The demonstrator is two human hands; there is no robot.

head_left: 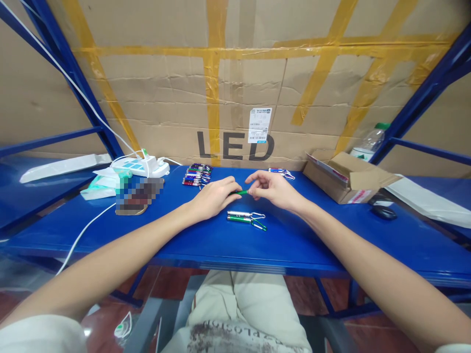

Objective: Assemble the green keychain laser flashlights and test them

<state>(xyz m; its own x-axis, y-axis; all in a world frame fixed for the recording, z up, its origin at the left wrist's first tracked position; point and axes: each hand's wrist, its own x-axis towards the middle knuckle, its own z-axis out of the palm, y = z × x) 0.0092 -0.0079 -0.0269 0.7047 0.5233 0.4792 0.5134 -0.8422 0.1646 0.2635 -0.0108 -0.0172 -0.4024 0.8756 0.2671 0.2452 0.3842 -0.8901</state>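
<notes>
Above the middle of the blue table, my left hand is closed around a slim green keychain flashlight, most of it hidden by the fingers. At its right end my right hand pinches with thumb and fingertips; what exactly lies between them is too small to make out. Nearer to me lie a silver keychain flashlight and another green keychain flashlight, side by side, carabiner clips pointing right. Behind my left hand is a stack of red, blue and silver keychain flashlights. A few more flashlights lie behind my right hand.
A large taped cardboard box stands across the back. On the left are a white power strip, a tissue pack and a blurred-out object. To the right are an open carton, a black mouse and a bottle.
</notes>
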